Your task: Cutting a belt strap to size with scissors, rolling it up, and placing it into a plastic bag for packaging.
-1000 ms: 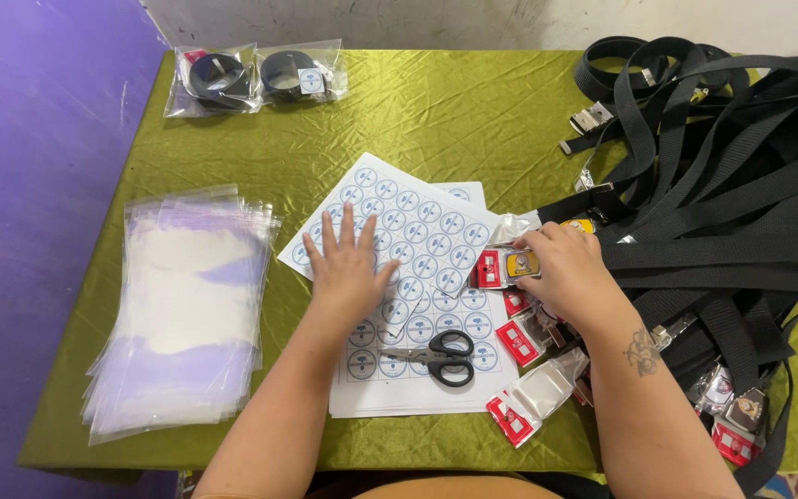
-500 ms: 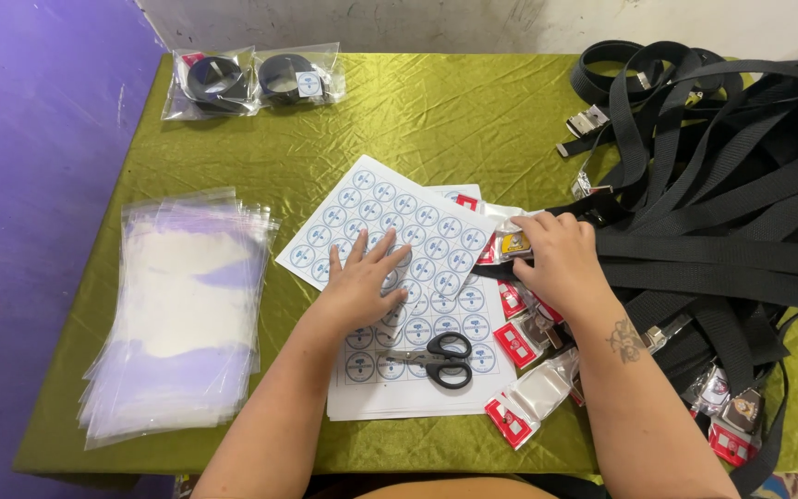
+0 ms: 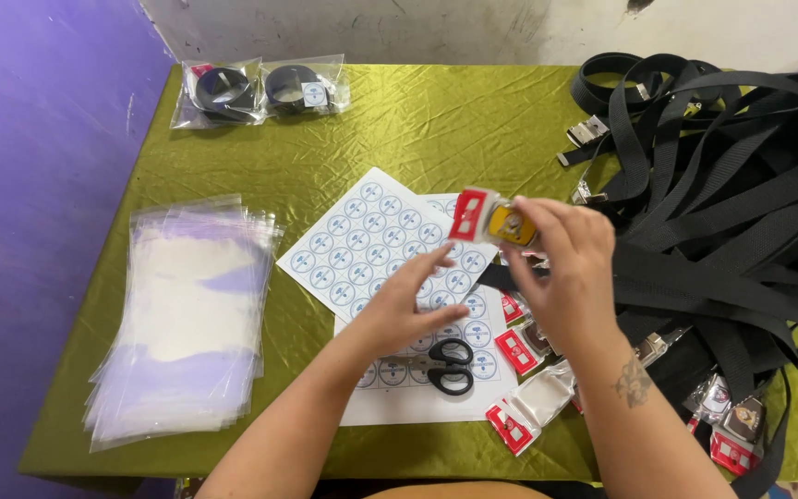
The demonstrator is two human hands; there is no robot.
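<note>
Fingers of the right hand (image 3: 570,268) pinch one small packet (image 3: 491,222); left hand (image 3: 408,300) spread above two sticker sheets (image 3: 362,240).

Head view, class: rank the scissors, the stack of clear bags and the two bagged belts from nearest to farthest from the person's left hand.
1. Scissors: just below the left hand, on the sticker sheet.
2. Stack of clear bags: left side of the table.
3. Two bagged belts: far left corner.
</note>
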